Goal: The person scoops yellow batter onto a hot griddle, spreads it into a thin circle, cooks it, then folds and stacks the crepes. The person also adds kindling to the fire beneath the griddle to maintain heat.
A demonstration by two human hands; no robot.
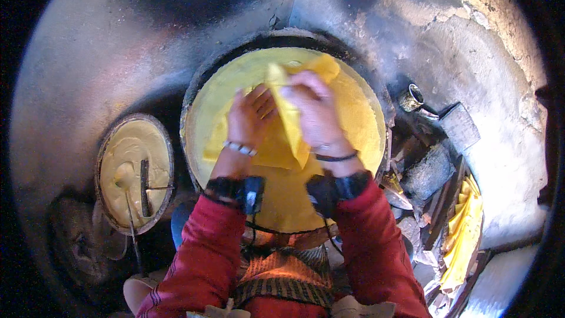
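A broad round griddle (284,198) in front of me is coated with a pale yellow layer. Over its middle is a thin, bright yellow flatbread-like sheet (269,152), partly folded, with one edge raised. My right hand (315,106) pinches this raised fold, and another flap stands out beyond its fingers. To the left, my left hand (249,117) is held low over the sheet with fingers apart. Motion blurs both hands, and I cannot tell whether the left fingertips touch the sheet.
On the left stands a round tub (101,163) of thick yellow batter (128,141), with a ladle (131,212) and a wooden T-shaped spreader (145,187) in it. At right are a metal cup (411,98), stones (428,170), wood sticks (446,205) and folded yellow sheets (463,234). Plastered walls (212,4) curve behind.
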